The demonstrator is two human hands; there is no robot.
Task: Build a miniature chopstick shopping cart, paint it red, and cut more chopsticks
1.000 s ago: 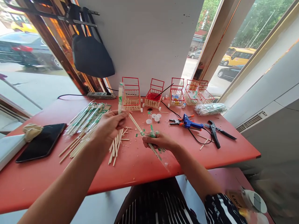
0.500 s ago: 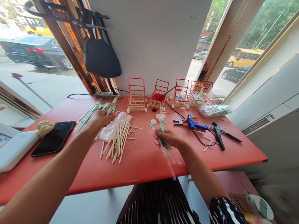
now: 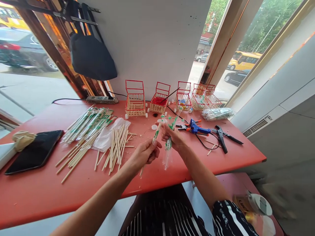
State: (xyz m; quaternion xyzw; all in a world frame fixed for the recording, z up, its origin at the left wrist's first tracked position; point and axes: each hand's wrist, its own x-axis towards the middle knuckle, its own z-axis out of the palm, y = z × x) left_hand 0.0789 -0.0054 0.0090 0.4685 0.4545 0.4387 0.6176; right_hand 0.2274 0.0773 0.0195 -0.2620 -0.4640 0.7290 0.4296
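Observation:
Near the middle of the red table, my left hand [image 3: 148,151] is closed on a chopstick [image 3: 157,131] with a green-printed wrapper around its upper part. Just to its right, my right hand [image 3: 172,136] grips several crumpled clear-and-green wrappers [image 3: 168,144], which stick out above and hang below the fingers. The two hands are close together. Bare wooden sticks [image 3: 118,144] lie left of my left hand, partly on a white plastic sheet [image 3: 104,139]. Wrapped chopsticks [image 3: 90,123] form a pile farther left, with more bare sticks below them.
Small stick-built carts with red rims [image 3: 135,105] stand along the wall. A blue glue gun [image 3: 197,127] and black-handled pliers [image 3: 222,139] lie right. A wrapped bundle [image 3: 218,113] is behind them. At left are a black phone [image 3: 36,150] and a power strip [image 3: 102,99].
My left hand has moved from the wrapped pile to the middle and now holds a chopstick beside my right hand. The view has shifted, showing more bare sticks at left.

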